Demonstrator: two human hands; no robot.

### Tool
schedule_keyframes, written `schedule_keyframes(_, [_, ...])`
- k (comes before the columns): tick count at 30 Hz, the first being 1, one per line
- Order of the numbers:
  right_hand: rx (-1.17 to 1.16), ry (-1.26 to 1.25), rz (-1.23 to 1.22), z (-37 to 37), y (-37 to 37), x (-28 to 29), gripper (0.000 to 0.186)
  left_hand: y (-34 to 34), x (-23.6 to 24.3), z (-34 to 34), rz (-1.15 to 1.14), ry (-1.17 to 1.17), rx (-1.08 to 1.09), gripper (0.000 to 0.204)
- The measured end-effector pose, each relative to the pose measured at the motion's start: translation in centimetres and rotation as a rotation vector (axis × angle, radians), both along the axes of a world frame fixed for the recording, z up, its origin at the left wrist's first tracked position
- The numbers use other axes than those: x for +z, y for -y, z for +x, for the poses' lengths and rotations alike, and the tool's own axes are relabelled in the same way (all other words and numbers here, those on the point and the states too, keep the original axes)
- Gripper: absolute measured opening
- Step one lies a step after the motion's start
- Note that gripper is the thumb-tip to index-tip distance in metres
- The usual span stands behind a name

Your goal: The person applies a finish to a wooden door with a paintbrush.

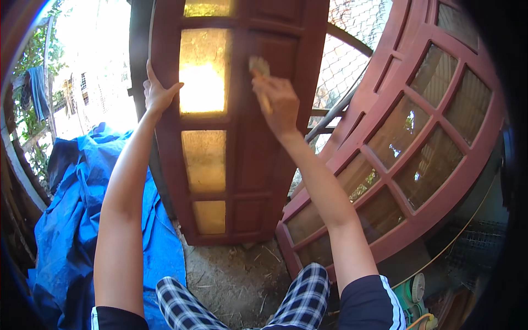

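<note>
A reddish-brown wooden door (239, 154) with glass panes down its left side stands upright in front of me. My left hand (159, 94) grips the door's left edge, with the thumb on the front face beside a brightly lit pane and the fingers at the edge. My right hand (279, 102) is closed around a paintbrush (259, 67) with a light-coloured handle. Its pale bristles are at the door's upper solid panel, slightly blurred; I cannot tell whether they touch the wood.
On the right leans a second reddish frame (391, 179) with several glass panes. A blue tarp (82, 203) lies heaped on the left. Wire mesh (352, 49) shows behind the door. Bare dirt floor (236, 280) lies below it. A green machine (410, 294) sits at the lower right.
</note>
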State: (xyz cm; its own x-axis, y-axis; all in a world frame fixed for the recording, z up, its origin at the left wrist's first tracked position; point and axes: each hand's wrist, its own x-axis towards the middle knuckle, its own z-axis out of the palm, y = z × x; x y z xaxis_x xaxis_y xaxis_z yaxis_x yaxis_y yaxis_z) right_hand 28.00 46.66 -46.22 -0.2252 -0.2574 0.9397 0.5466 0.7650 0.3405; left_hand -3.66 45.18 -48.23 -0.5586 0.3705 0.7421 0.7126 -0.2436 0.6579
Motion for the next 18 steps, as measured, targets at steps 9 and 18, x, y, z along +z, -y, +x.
schedule_keyframes(9, [-0.318, 1.044, -0.4, 6.8, -0.8, -16.9, 0.026, -0.6, 0.1, -1.6, 0.068, -0.018, -0.085, 0.126])
schedule_keyframes(18, [-0.119, 0.077, 0.138, 5.2, -2.0, 3.7, 0.019, -2.2, -0.6, -0.6, 0.172, -0.066, -0.038, 0.122])
